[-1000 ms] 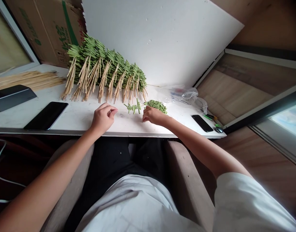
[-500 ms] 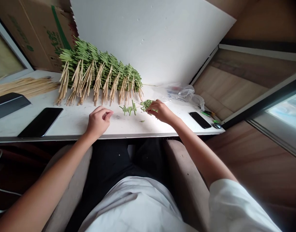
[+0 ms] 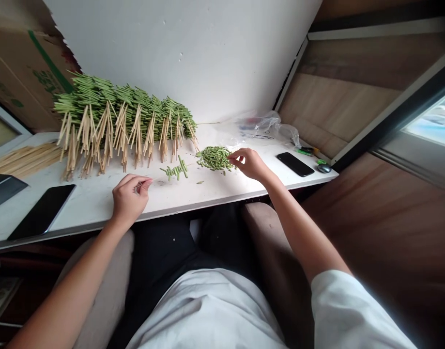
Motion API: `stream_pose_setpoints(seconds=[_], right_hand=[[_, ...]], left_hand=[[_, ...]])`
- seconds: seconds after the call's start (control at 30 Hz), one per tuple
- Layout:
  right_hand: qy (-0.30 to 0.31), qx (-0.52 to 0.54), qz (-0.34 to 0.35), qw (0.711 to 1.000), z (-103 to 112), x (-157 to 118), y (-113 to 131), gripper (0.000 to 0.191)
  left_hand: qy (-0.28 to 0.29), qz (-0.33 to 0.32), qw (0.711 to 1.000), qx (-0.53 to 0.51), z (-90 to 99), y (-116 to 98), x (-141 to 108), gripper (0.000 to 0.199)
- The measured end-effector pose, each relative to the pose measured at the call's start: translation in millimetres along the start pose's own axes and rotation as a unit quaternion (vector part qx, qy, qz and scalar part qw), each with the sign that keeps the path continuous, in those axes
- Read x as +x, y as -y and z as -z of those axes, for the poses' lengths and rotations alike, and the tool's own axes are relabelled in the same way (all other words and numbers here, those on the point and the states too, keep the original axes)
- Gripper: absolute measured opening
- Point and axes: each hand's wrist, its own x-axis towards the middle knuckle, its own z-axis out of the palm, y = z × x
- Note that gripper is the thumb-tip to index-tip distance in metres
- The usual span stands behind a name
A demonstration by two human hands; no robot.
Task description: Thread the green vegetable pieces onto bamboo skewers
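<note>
My left hand [image 3: 130, 198] is closed in a pinch near the front edge of the white table, around the end of a thin bamboo skewer. Along that skewer sits a row of short cut green stalk pieces [image 3: 176, 169], set crosswise. At the right edge of a loose pile of green stalk pieces [image 3: 215, 158], my right hand [image 3: 248, 164] has thumb and fingers pinched together. Whatever its fingertips hold, if anything, is too small to make out. One stray green piece [image 3: 200, 182] lies in front of the pile.
Behind my left hand stand stacked finished skewers [image 3: 124, 111], bare ends towards me. Loose bamboo sticks [image 3: 24, 156] and a black phone [image 3: 42, 211] lie left. To the right are another phone [image 3: 295, 164], a clear plastic bag [image 3: 276, 125] and a computer mouse [image 3: 324, 167].
The view has shifted, so the stacked skewers appear further left. My right hand has moved from over the pile to its right edge, uncovering more of it. My left hand keeps its pinch.
</note>
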Motion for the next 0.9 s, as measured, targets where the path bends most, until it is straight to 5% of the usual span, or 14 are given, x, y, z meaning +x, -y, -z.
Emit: stream_pose_setpoints(seconds=[0.17, 0.43, 0.77, 0.9], right_hand=[[0.021, -0.039, -0.058, 0.997, -1.0, -3.8, -9.1, 0.018], [0.046, -0.113, -0.18, 0.976, -41.6, 3.4, -4.2, 0.021], [0.049, -0.149, -0.157, 0.975, -51.4, 5.7, -2.8, 0.002], [0.034, -0.033, -0.122, 0.991, -44.3, 1.6, 1.9, 0.011]], left_hand=[[-0.001, -0.002, 1.0, 0.007, 0.1, -1.6, -0.2, 0.019], [-0.013, 0.006, 1.0, 0.015, 2.2, -5.5, -2.3, 0.02], [-0.004, 0.017, 1.0, 0.011, 2.7, -2.1, -5.8, 0.022], [-0.007, 0.018, 1.0, 0.01, 3.3, -5.4, -4.9, 0.022]])
